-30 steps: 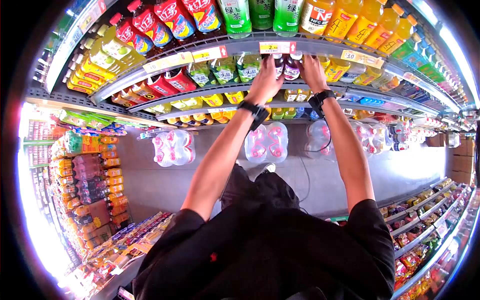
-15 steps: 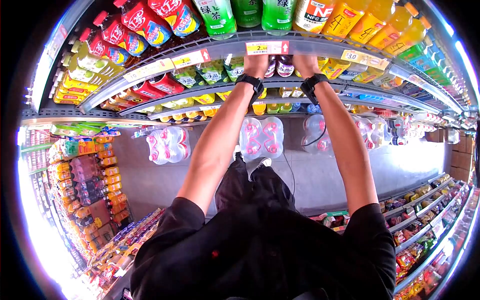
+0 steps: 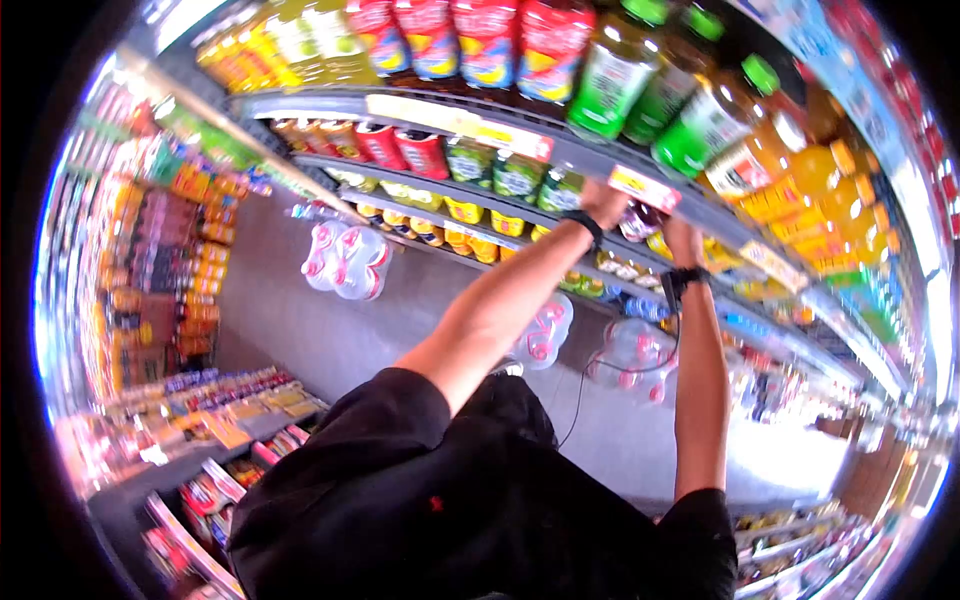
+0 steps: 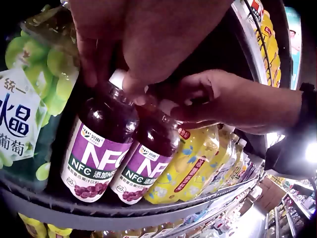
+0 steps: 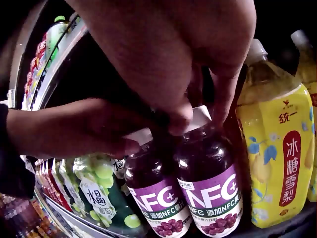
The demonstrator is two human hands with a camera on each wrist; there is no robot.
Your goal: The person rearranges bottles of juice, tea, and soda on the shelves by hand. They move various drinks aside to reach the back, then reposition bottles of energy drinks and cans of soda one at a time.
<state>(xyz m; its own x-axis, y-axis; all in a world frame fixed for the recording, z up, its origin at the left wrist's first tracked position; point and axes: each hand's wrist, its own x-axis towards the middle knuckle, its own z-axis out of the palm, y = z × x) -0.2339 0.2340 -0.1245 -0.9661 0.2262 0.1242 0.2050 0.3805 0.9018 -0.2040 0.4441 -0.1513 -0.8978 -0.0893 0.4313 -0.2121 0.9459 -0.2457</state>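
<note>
- Both hands stay at the same shelf as half a second ago, though the head view has swung and the shelves now run slantwise;
- left hand (image 4: 148, 34) pinches the white cap of the left dark-purple plastic juice bottle (image 4: 99, 148); right hand (image 5: 183, 49) pinches the cap of the right dark-purple plastic juice bottle (image 5: 210, 188); both bottles stand touching behind the grey shelf rail (image 4: 99, 210);
- fingertip holds on smooth caps could slip, dropping a bottle over the rail;
- crowded knuckles may knock the other hand's bottle;
- yellow plastic drink bottle (image 5: 277, 148) and green grape-label bottle (image 4: 27, 99) stand just beside; a tilted lift could topple them.
</note>
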